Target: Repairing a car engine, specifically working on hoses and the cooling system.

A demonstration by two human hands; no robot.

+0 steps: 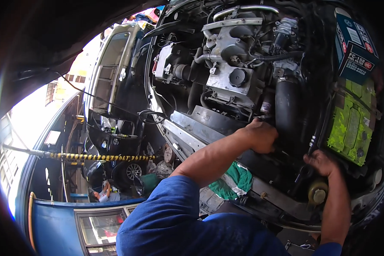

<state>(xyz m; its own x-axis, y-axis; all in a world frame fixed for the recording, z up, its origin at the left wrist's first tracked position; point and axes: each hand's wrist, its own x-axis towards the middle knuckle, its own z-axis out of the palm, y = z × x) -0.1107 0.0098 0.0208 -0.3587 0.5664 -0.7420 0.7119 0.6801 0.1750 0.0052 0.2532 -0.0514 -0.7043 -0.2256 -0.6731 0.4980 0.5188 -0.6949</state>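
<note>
My left hand (263,135) is closed at the front of the engine (231,85), left of the large black hose (288,100); what it grips is mostly hidden, with a thin dark piece showing below it. My right hand (322,162) is curled round a dark tool with chrome segments (312,142), beside the green battery (350,126) and just above a yellowish reservoir with a pale cap (318,194). A green cloth (228,181) lies on the front edge of the engine bay, below my left forearm.
Teal boxes (354,51) sit on the battery. Overhead at left is the dark raised hood (38,38). Beyond stand another vehicle (111,72), a black-and-yellow striped pole (98,156), a bucket (145,184) and another person (106,194) low by a blue structure (55,222).
</note>
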